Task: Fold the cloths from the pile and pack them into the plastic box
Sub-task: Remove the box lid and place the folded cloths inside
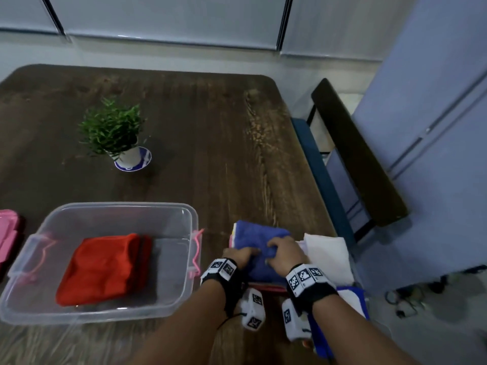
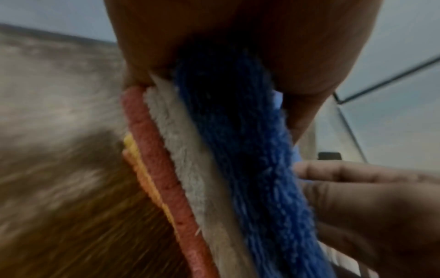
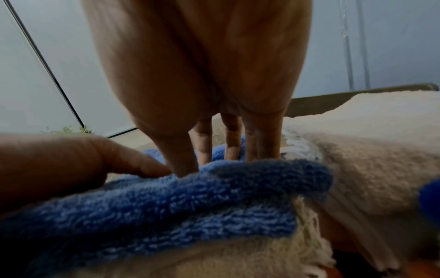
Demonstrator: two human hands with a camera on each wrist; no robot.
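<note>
A blue cloth (image 1: 257,239) is seen lying on top of the pile of cloths (image 1: 325,255), which rests on the dark wooden desk (image 1: 210,133) just right of the clear plastic box (image 1: 168,212). The near edge of this blue cloth is gripped by both hands: the left hand (image 1: 241,255) is curled down over it on the side nearer the box, and the right hand (image 1: 286,252) is set just beside it, farther from the box, with the fingers (image 3: 205,143) pressed into the pile and the thumb closed against a raised fold. Beneath the blue cloth, white, red and yellow layers are shown at the pile's edge in the left wrist view. A folded red cloth (image 1: 101,268) is seen lying flat inside the box, toward its left half. A small potted plant (image 1: 116,130) is placed beyond the box, and a pink object (image 1: 8,233) lies just left of it.
</note>
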